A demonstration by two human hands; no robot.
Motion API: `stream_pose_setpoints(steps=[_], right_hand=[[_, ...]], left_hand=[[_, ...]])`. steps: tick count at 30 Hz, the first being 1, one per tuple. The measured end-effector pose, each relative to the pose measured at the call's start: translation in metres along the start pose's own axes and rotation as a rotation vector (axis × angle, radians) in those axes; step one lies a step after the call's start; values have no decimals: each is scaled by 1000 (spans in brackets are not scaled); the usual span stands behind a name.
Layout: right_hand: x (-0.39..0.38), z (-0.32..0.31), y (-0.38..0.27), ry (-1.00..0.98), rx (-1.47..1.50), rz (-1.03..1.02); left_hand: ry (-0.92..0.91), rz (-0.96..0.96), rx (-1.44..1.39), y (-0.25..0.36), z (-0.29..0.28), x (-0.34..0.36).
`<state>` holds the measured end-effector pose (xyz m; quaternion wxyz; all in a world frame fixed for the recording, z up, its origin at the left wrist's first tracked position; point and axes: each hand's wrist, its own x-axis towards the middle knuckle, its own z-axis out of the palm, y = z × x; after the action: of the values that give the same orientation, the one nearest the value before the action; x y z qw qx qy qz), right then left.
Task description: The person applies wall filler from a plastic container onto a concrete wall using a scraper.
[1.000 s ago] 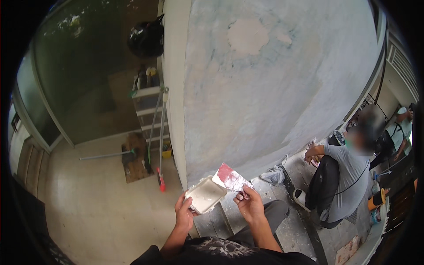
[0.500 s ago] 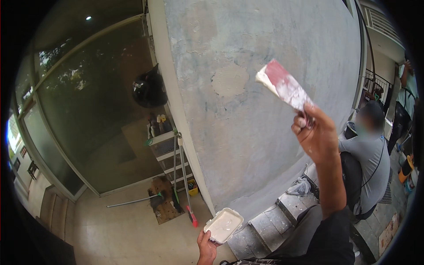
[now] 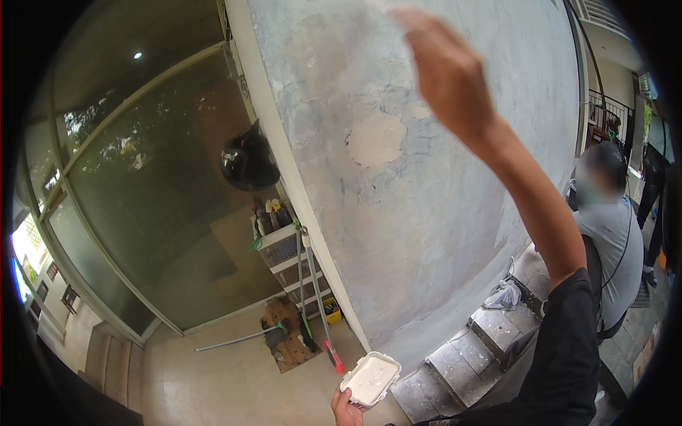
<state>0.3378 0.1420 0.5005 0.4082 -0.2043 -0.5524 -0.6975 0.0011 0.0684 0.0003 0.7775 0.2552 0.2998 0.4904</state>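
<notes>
My right hand (image 3: 451, 78) is raised high against the grey wall (image 3: 433, 227), slightly blurred. Its fingers close round a putty knife whose blade shows only as a pale smear at the top edge. Low in front, my left hand (image 3: 346, 412) grips a shallow white plastic tub (image 3: 371, 379) by its side. Smooth off-white putty fills the tub. To the left of my right forearm, a round beige patch of putty (image 3: 376, 140) marks the wall.
Speckled steps (image 3: 455, 362) climb along the wall's foot, with a plastic bag (image 3: 503, 295) on them. A person in grey (image 3: 614, 248) sits at the right. Left of the wall corner stand a shelf rack (image 3: 288, 248), a broom (image 3: 245, 336) and a hanging black helmet (image 3: 249, 160).
My right hand has swept up and left, carrying the putty knife almost out of the picture. The tub in my left hand appears slightly lower and farther right as the whole view shifts.
</notes>
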Motion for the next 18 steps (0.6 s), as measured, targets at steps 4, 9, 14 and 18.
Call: stream_pose_setpoints(steps=[4, 9, 14, 18], right_hand=[[-25, 13, -38, -304, -72, 32], [-32, -29, -68, -432, 99, 52], [-6, -49, -50, -343, 226, 155], [40, -28, 3, -91, 21, -48]], left_hand=[[-47, 2, 12, 13, -8, 9], [-143, -42, 11, 20, -20, 13], [-190, -71, 65, 25, -19, 22], [-266, -69, 54, 39, 0, 9]])
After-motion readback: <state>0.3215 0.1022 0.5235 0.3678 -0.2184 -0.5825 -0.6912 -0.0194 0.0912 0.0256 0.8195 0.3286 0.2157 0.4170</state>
